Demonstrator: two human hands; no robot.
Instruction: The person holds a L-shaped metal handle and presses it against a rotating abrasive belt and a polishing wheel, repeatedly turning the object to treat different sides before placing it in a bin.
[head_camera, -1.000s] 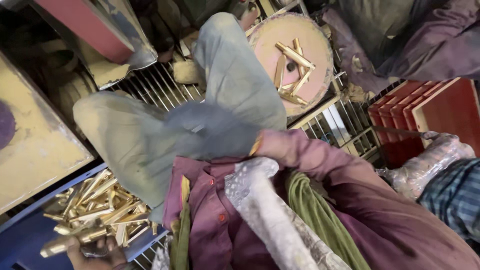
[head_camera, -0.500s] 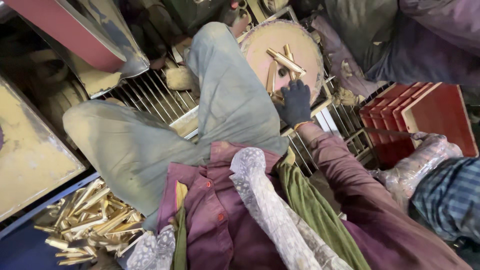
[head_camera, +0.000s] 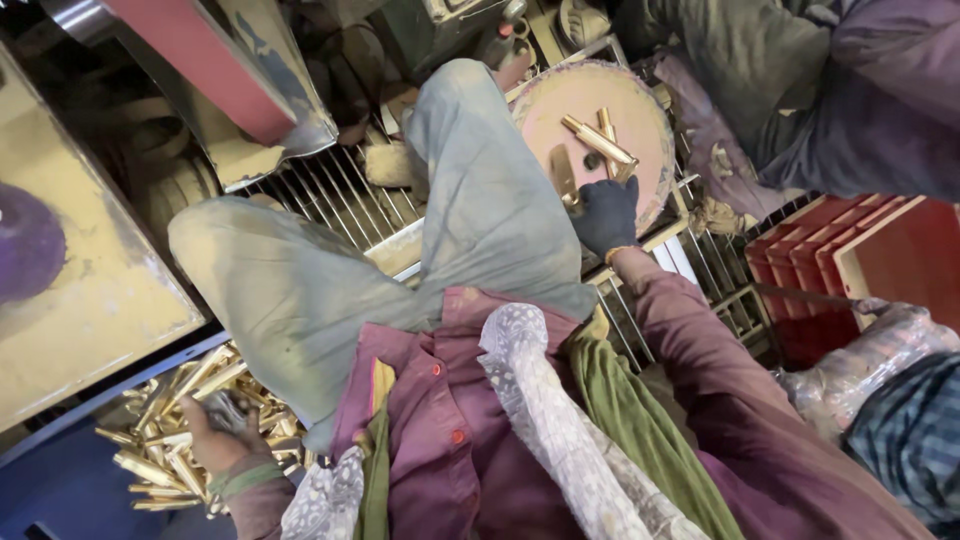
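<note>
Looking down from a head camera on a seated person's lap, much is blocked: the bent knees in dusty grey trousers (head_camera: 470, 200), a maroon shirt (head_camera: 450, 440) and a patterned white scarf (head_camera: 560, 430) fill the middle and cover the floor below.

The right hand (head_camera: 607, 213), in a dark glove, rests at the near edge of a round pink disc (head_camera: 640, 110). Its fingers are curled and pressed together over a flat brass piece (head_camera: 563, 175); whether they actually pinch it cannot be told, as the glove hides the fingertips. About three more brass pieces (head_camera: 600, 140) lie crossed near the middle of the disc, just beyond the hand.

The left hand (head_camera: 222, 432), bare, sits low at the bottom left in a heap of brass pieces (head_camera: 160, 440) lying in a blue tray (head_camera: 70, 480). Its fingers are bent around something dark or shiny, too blurred to name. The pieces in the heap are too many and too tangled to count, and the frame cuts off the lower part of the pile.

A metal wire grate (head_camera: 330, 195) runs under the legs. A red slanted panel (head_camera: 200, 60) sits top left, a yellowish board (head_camera: 80, 300) at far left. Red crates (head_camera: 860, 250) stand at right, partly behind a clear plastic bag (head_camera: 870, 350) and another person's checked sleeve (head_camera: 915, 430).
</note>
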